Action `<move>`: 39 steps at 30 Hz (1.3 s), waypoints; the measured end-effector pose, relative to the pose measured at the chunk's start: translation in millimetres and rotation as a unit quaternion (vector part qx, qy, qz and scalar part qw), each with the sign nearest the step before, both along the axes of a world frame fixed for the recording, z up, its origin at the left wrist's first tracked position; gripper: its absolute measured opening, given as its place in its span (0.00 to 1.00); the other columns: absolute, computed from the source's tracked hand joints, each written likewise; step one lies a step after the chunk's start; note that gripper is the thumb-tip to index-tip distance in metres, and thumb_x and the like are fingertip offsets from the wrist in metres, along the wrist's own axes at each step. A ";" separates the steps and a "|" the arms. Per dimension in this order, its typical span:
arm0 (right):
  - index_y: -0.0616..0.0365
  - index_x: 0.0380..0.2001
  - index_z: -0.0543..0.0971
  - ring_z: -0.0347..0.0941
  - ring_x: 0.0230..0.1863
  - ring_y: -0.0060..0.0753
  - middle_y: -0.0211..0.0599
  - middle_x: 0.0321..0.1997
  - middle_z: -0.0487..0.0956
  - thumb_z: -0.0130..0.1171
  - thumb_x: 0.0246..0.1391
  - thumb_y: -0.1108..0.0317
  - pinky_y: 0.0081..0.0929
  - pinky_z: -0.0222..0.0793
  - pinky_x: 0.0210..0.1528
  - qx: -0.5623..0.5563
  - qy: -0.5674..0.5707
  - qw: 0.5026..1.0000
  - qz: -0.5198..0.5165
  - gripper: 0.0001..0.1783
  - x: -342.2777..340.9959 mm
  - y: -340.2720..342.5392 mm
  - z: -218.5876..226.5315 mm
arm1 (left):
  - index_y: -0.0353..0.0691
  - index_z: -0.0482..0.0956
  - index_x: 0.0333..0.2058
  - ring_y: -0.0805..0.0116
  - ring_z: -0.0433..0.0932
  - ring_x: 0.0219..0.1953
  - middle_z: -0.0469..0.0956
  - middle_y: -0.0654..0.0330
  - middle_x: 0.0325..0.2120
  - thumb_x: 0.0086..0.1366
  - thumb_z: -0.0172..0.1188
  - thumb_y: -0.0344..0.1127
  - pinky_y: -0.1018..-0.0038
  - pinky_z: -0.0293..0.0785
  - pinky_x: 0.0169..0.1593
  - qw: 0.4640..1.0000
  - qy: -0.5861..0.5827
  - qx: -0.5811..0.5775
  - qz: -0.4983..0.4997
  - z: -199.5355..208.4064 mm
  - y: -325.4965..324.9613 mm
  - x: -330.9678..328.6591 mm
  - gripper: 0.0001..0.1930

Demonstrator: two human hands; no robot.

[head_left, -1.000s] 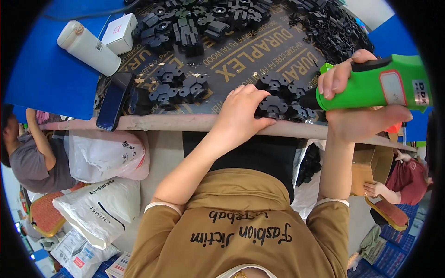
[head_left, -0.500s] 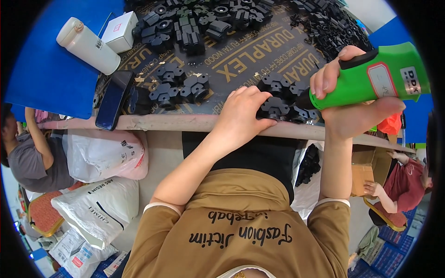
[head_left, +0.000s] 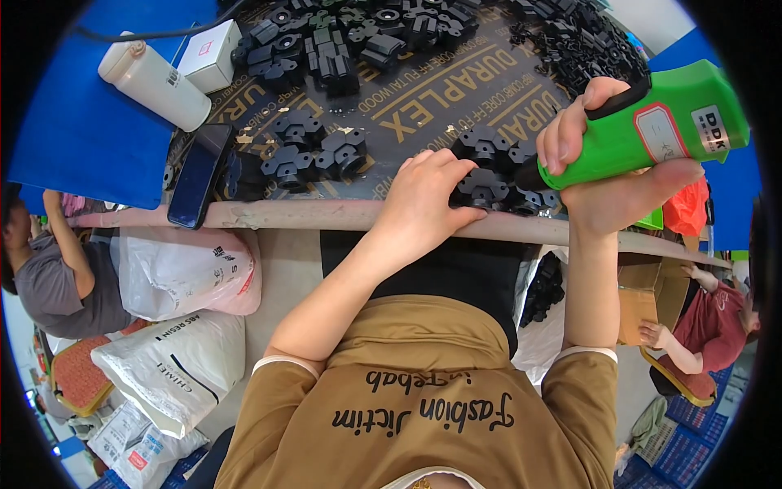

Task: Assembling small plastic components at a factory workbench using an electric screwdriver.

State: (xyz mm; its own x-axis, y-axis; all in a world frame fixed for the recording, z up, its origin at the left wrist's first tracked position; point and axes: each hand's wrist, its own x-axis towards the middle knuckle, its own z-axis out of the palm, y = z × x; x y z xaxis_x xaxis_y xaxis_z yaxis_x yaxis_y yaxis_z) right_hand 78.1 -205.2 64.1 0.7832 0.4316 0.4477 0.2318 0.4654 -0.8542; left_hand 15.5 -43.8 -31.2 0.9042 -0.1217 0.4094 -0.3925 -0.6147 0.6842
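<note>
My left hand (head_left: 425, 197) rests by the table's near edge. Its fingers and thumb grip the left side of a black hub-shaped plastic part (head_left: 482, 189). My right hand (head_left: 609, 202) is wrapped around a green power screwdriver (head_left: 607, 155), held slanting with its dark nose down to the left. That nose meets the cluster of black parts just right of my left hand; its very tip is hidden among them. Another black part (head_left: 482, 147) lies directly behind the gripped one. Left of my left hand sits a small group of similar black parts (head_left: 289, 163).
A phone (head_left: 199, 175), a white bottle (head_left: 155, 85) and a small white box (head_left: 210, 55) stand at the left. Heaps of black parts (head_left: 330, 57) and smaller black pieces (head_left: 582, 53) cover the far side. Co-workers sit at both sides; plastic sacks (head_left: 187, 273) lie below the table.
The screwdriver's rear end has shifted slightly up and to the left with my right hand. A dark cable now shows at the upper left. My left hand stays in place.
</note>
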 end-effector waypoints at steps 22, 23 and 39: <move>0.62 0.35 0.68 0.62 0.13 0.26 0.36 0.14 0.68 0.31 0.33 0.13 0.22 0.59 0.16 0.084 -0.010 0.994 0.074 0.56 9.6 0.3 -8.1 | 0.34 0.76 0.38 0.54 0.71 0.38 0.74 0.55 0.30 0.41 0.70 0.37 0.65 0.67 0.41 1.000 0.001 -0.007 -0.006 1.2 -0.2 2.0 0.23; 0.62 0.34 0.68 0.61 0.13 0.26 0.36 0.14 0.68 0.31 0.34 0.13 0.22 0.59 0.16 0.078 -0.008 0.994 0.081 0.55 9.5 0.6 -6.8 | 0.34 0.76 0.38 0.54 0.71 0.37 0.74 0.55 0.30 0.41 0.70 0.37 0.65 0.67 0.41 1.000 0.001 -0.007 -0.005 1.0 0.0 2.3 0.23; 0.62 0.47 0.66 0.63 0.19 0.23 0.31 0.21 0.67 0.39 0.35 0.15 0.22 0.59 0.23 0.047 -0.072 0.989 0.122 0.57 15.9 -1.3 24.3 | 0.35 0.76 0.40 0.53 0.70 0.39 0.73 0.55 0.31 0.43 0.69 0.39 0.65 0.66 0.44 1.000 0.018 -0.006 -0.022 0.7 1.9 2.5 0.25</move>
